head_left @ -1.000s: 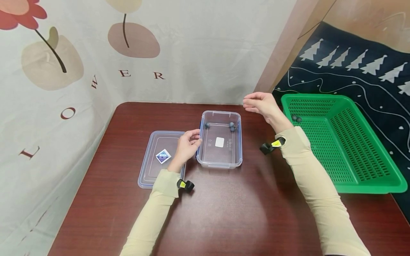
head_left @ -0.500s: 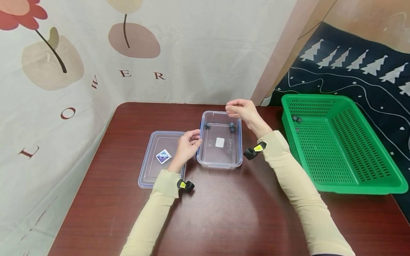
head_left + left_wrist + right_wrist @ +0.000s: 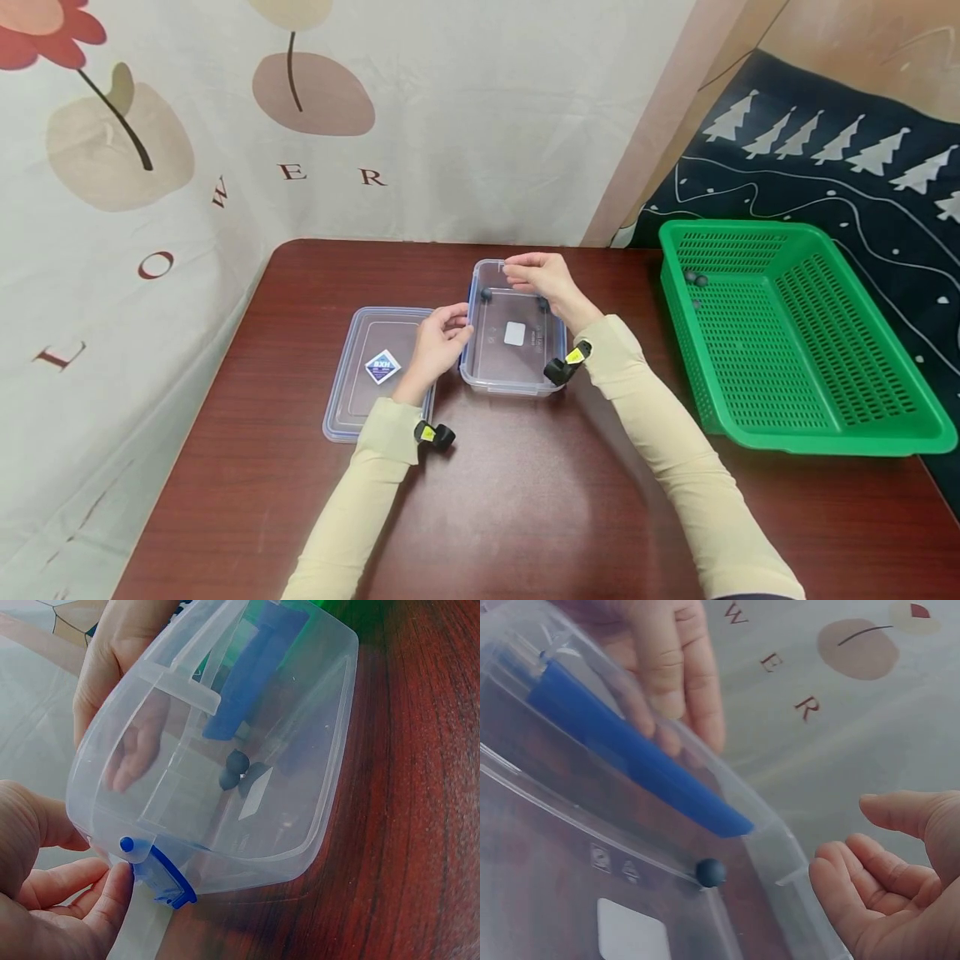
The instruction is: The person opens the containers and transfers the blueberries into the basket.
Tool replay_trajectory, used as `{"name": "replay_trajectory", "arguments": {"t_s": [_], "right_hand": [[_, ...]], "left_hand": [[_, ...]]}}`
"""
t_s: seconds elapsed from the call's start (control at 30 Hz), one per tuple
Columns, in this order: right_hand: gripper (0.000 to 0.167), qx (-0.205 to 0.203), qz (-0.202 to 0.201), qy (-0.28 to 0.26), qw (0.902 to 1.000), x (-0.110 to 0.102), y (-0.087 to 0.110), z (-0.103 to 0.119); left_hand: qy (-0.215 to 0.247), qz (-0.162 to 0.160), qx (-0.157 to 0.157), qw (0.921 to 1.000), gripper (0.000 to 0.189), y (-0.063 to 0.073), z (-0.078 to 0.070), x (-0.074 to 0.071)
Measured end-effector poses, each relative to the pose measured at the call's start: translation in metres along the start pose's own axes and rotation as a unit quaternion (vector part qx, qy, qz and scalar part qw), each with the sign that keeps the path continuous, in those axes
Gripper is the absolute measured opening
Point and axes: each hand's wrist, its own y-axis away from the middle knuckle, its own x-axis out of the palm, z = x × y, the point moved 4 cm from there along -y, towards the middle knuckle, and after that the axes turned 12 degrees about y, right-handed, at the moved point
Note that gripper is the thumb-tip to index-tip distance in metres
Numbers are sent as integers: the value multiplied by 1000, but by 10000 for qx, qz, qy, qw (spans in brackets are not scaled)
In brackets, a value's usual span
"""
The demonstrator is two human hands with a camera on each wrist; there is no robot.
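A clear plastic food container (image 3: 502, 388) with blue-lined clips stands on the table, blueberries (image 3: 486, 295) inside. My left hand (image 3: 435, 350) holds its left side, fingertips at the clip (image 3: 171, 877). My right hand (image 3: 551, 283) hovers over the container's far right part, partly covering the berries there. In the right wrist view its fingers are curled and the thumb stands apart; I cannot tell whether a berry lies in the hollow of the fingers. One blueberry (image 3: 710, 873) shows near a corner inside. The blue-edged lid (image 3: 348, 375) lies flat, partly under my left wrist.
At the right stands a green slotted basket (image 3: 862, 442) with a few blueberries (image 3: 701, 281) at its far left corner. A printed cloth (image 3: 480, 125) hangs behind the dark red table (image 3: 487, 517).
My right hand has moved left from beside the basket to over the container. My left hand, the container and the lid have stayed in place.
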Motion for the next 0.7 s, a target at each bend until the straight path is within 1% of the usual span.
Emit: {"name": "replay_trajectory", "arguments": {"t_s": [0.1,0.2,0.33,0.4,0.6,0.7], "right_hand": [[32,147,10,42,9999,7,-3,-5],[32,330,11,208,9992,13,-6,-11],[32,524,-24,637,9966,18,-9,-18],[32,627,-61,769,9950,21,-11,-21],[32,813,-110,1022,9914,29,-15,-26],[30,855,-151,1253,9883,31,-17,-26]], "left_hand": [[-9,-6,25,10000,34,0,0,0],[-4,18,46,10000,34,0,0,0],[10,27,46,10000,34,0,1,-1],[4,23,43,10000,34,-1,1,0],[-7,26,56,10000,33,0,0,0],[3,28,79,10000,33,0,0,0]]}}
